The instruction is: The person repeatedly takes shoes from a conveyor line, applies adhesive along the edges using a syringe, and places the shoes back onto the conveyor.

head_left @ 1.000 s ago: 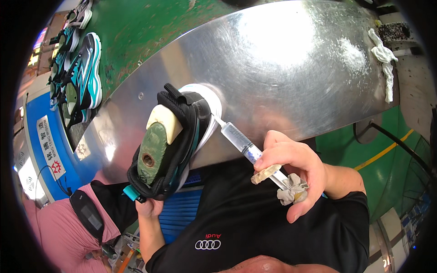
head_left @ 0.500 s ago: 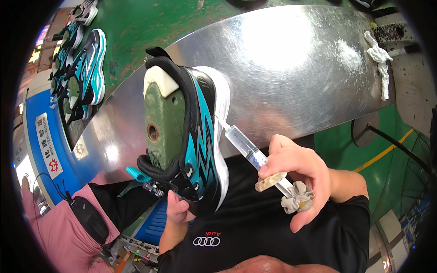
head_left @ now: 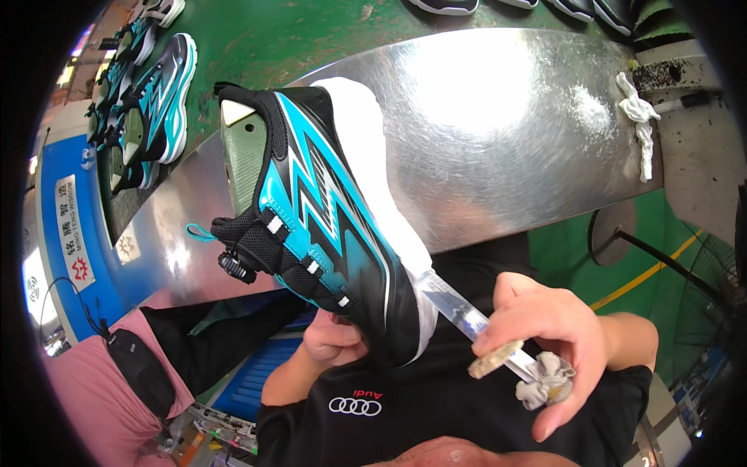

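Observation:
A black, teal and white sneaker with a green last inside it is held up over the metal table, its side turned toward me. My left hand is closed on its toe end from below, with some fingers hidden behind the shoe. In my right hand is a clear syringe, the thumb and fingers around its flange and plunger. Whitish wrapping covers the plunger end. The syringe tip meets the white sole near its lower edge; the tip itself is hard to see.
Under the shoe lies a shiny metal table with white powder and a twisted white cloth at its right. More sneakers stand on the green surface at the left. A person in pink is at the lower left, beside a blue machine.
The shoe has turned to show more of its side and less of its opening. My right hand and the syringe have moved right and down, along the sole toward the toe.

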Demonstrator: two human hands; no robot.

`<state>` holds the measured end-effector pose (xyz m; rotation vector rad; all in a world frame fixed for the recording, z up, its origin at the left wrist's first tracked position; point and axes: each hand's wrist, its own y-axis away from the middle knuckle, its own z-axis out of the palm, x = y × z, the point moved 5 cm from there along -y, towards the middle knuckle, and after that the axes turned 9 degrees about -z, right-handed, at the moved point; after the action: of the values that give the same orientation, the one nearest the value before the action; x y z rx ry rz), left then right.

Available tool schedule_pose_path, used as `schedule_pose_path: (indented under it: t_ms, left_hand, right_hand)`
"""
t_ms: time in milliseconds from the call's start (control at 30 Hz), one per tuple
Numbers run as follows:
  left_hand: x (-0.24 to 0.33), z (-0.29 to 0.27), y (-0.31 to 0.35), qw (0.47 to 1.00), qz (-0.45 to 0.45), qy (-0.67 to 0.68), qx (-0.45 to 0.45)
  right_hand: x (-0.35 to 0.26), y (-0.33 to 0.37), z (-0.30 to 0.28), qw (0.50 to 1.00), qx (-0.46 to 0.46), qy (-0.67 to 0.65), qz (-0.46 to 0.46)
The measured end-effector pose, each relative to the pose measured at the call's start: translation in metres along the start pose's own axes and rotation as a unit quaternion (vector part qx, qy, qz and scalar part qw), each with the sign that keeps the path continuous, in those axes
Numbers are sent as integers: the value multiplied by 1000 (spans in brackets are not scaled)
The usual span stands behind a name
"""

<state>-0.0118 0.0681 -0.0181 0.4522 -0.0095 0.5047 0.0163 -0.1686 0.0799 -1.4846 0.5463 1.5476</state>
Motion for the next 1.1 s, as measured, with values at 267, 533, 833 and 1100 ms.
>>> schedule_pose_path:
  t_ms: [267, 533, 833, 1100]
  left_hand:
    - [-16, 15, -44, 990, -87, 23, -106]
    - [-13, 46, -98, 971, -111, -47, -207]
    - [-9, 56, -125, 986, -68, -24, -151]
    - [-4, 66, -140, 982, -48, -19, -181]
  right_hand:
    - [-40, 24, 0, 998, 13, 44, 44]
    - [-70, 44, -3, 991, 46, 120, 32]
    - [-78, 54, -8, 975, 43, 216, -28]
    - [-77, 49, -4, 954, 35, 294, -50]
